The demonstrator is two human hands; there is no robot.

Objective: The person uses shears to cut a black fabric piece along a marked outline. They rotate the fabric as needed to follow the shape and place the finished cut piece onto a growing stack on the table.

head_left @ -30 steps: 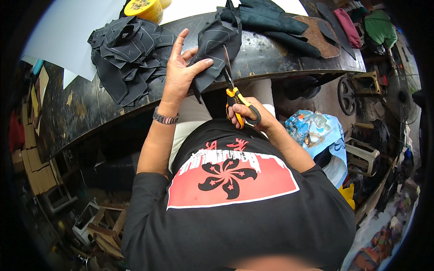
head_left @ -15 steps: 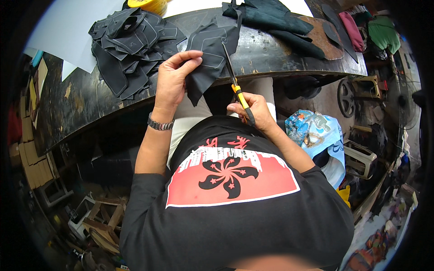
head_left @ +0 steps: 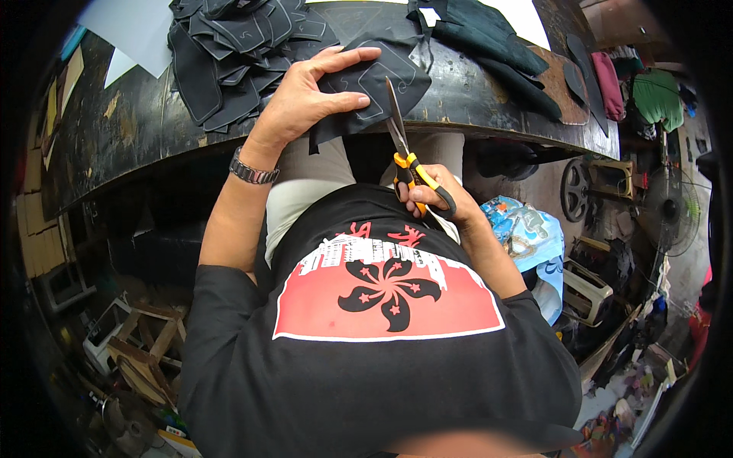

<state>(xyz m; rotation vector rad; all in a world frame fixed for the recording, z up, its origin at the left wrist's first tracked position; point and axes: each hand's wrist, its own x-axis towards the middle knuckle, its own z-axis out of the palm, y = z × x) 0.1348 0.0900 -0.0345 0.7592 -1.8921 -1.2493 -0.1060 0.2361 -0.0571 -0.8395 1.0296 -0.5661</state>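
My left hand point(head_left: 301, 99) holds a black leather-like piece point(head_left: 374, 84) with pale outlines drawn on it. Its thumb and index finger are spread across the top face; the other fingers are hidden. In my right hand point(head_left: 439, 195) are scissors point(head_left: 403, 149) with yellow-and-black handles. Their blades are slightly apart and point up at the piece's right part; whether they touch it I cannot tell. The piece hangs over the near edge of a dark worktable point(head_left: 153, 126). A pile of similar black marked pieces point(head_left: 237, 57) lies beyond my left hand.
Dark folded material point(head_left: 489, 38) rests at the table's far right, beside a brown board point(head_left: 561, 84). White sheets point(head_left: 134, 30) cover the far left. A light-blue patterned cloth point(head_left: 527, 229) is by my right forearm. A fan point(head_left: 672, 210) stands right; a wooden stool point(head_left: 149, 336) is lower left.
The scissor blades have parted, and the black piece has turned, its lower end swinging left. My left thumb and index finger have spread wider. The whole view has shifted slightly.
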